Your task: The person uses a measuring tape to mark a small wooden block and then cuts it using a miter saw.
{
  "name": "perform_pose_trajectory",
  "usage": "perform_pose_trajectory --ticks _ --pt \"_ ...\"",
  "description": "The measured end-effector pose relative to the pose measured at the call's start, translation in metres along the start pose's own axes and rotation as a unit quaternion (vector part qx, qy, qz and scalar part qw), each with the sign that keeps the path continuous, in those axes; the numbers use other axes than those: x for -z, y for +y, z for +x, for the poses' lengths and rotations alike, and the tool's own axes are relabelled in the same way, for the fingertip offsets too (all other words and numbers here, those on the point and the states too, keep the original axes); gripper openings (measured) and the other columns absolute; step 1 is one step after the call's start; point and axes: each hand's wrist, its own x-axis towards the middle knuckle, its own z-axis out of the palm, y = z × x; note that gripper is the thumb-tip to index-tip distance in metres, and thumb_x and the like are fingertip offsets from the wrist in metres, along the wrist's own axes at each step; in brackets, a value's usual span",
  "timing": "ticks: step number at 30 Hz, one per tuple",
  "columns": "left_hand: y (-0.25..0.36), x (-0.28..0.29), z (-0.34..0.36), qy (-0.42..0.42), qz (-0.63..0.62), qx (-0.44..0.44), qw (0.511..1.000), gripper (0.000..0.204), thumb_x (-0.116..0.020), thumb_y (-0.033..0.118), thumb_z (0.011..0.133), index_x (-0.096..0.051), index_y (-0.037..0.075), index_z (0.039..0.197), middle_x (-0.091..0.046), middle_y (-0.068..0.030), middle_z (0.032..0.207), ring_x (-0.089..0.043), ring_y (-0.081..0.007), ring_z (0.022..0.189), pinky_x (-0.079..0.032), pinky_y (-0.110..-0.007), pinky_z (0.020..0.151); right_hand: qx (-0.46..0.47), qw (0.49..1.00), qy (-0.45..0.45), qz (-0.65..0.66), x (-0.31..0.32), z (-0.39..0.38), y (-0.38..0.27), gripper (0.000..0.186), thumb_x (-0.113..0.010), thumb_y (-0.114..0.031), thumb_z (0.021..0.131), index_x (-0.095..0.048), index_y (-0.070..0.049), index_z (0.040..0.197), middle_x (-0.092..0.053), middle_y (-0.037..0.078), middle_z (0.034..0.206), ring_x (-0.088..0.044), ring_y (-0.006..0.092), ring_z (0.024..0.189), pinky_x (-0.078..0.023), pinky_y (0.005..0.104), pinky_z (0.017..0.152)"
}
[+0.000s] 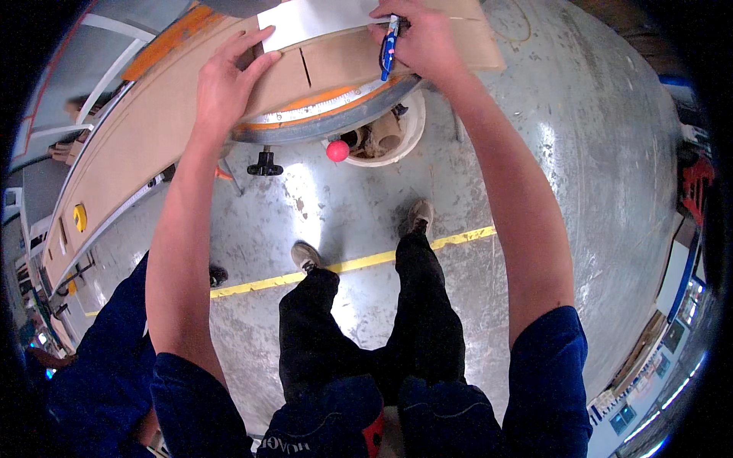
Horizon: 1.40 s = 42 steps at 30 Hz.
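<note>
My left hand (229, 82) rests on a long brown board (160, 126), thumb and forefinger spread apart against the left end of a white sheet (313, 21). In my right hand (427, 42) is a blue pen (389, 47), its patterned barrel slanting down over the board's near edge. That hand also sits at the right end of the sheet. A short dark line (305, 67) crosses the board between my hands. Under the board shows a curved machine base with an orange and white graduated scale (305, 111).
A black clamp knob (265, 162) and a red ball knob (337, 151) stick out below the scale. A white bucket (416, 137) with scraps stands beneath. A yellow tape measure (80, 217) lies on the board's far left. Another person's dark clothing (99, 366) is at lower left.
</note>
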Motion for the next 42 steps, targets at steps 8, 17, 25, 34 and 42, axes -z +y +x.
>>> perform_pose_trajectory --ticks 8,17,25,34,42 --pt "-0.005 0.001 0.0 0.001 0.011 -0.023 1.0 0.041 -0.079 0.035 0.088 -0.073 0.028 0.128 -0.064 -0.0197 0.137 -0.06 -0.0302 0.13 -0.048 -0.039 0.108 0.013 1.0 0.006 -0.021 -0.004 0.001 0.003 0.026 -0.08 -0.012 0.079 -0.074 -0.007 0.104 -0.069 0.026 0.113 -0.067 0.0434 0.109 -0.053 0.0459 0.097" --pt "-0.006 -0.003 0.001 0.003 0.019 -0.018 1.0 0.041 -0.079 0.034 0.088 -0.073 0.028 0.128 -0.067 -0.0214 0.132 -0.059 -0.0291 0.133 -0.049 -0.038 0.107 0.062 0.997 -0.004 -0.044 -0.008 0.003 0.013 0.029 -0.082 -0.015 0.081 -0.074 -0.006 0.107 -0.068 0.024 0.115 -0.062 0.045 0.116 -0.051 0.0478 0.099" --pt "-0.01 -0.009 0.0 0.01 -0.019 -0.009 1.0 0.039 -0.078 0.035 0.09 -0.074 0.028 0.128 -0.065 -0.0158 0.137 -0.062 -0.0273 0.128 -0.049 -0.038 0.106 0.016 0.999 -0.034 -0.038 0.004 0.005 -0.004 0.027 -0.081 -0.015 0.08 -0.074 -0.003 0.103 -0.067 0.022 0.097 -0.066 0.04 0.093 -0.054 0.0454 0.083" --pt "0.016 -0.006 -0.001 -0.049 -0.182 0.063 0.98 0.038 -0.076 0.003 0.091 -0.07 0.001 0.129 -0.066 -0.0169 0.132 -0.06 -0.0209 0.124 -0.045 -0.034 0.111 0.032 0.999 -0.013 -0.03 0.001 0.002 0.002 0.025 -0.081 -0.015 0.08 -0.074 -0.005 0.102 -0.067 0.023 0.101 -0.066 0.0401 0.094 -0.054 0.0453 0.082" --pt "0.021 -0.005 -0.001 -0.036 -0.169 0.052 0.984 0.038 -0.076 0.004 0.091 -0.07 0.002 0.129 -0.065 -0.0205 0.134 -0.06 -0.0232 0.127 -0.045 -0.034 0.112 0.03 0.999 -0.006 -0.032 -0.001 0.004 0.004 0.026 -0.083 -0.016 0.078 -0.074 -0.005 0.1 -0.067 0.023 0.1 -0.067 0.0405 0.089 -0.054 0.046 0.079"
